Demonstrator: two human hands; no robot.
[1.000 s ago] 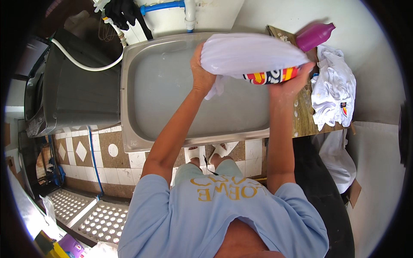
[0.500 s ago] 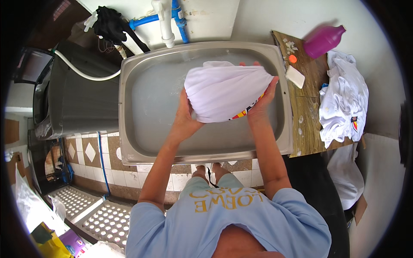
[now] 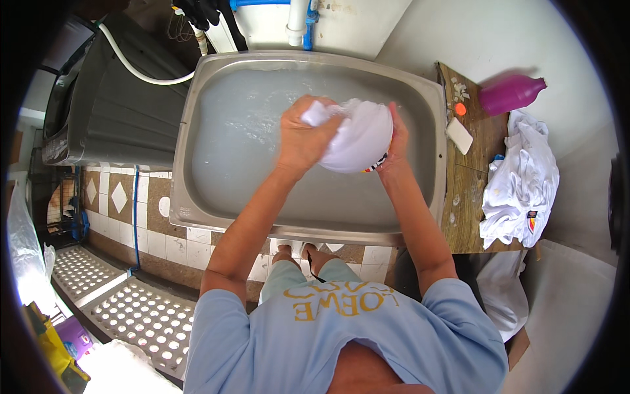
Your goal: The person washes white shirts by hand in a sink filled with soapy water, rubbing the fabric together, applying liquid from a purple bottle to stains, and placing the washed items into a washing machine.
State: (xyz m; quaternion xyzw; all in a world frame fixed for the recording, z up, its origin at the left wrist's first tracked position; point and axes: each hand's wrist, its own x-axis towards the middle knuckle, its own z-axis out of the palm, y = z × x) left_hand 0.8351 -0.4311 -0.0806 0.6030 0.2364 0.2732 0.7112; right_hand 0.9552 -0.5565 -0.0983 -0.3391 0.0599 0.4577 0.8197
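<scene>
A bunched white cloth garment (image 3: 363, 139) with a small coloured print on its lower edge is held over the steel sink (image 3: 308, 230), which is filled with cloudy greyish water (image 3: 236, 171). My left hand (image 3: 303, 134) grips the bunched upper-left part of the garment, its fingers closed and slightly blurred. My right hand (image 3: 396, 144) wraps round the garment's right side, near the print; some of its fingers are hidden behind the cloth. Ripples and bubbles show on the water to the left of my left hand.
Right of the sink, a wooden board (image 3: 469, 190) carries a white bar of soap (image 3: 459, 135), an orange cap (image 3: 460, 109), a purple bottle (image 3: 513, 95) and a heap of white clothes (image 3: 523, 180). A dark grey machine (image 3: 118, 105) with a white hose (image 3: 131, 69) stands left. Pipes (image 3: 298, 23) run behind.
The garment has gone from spread between both hands to a tighter bunch. My left hand has moved up and onto its upper-left part. The whole view has shifted slightly.
</scene>
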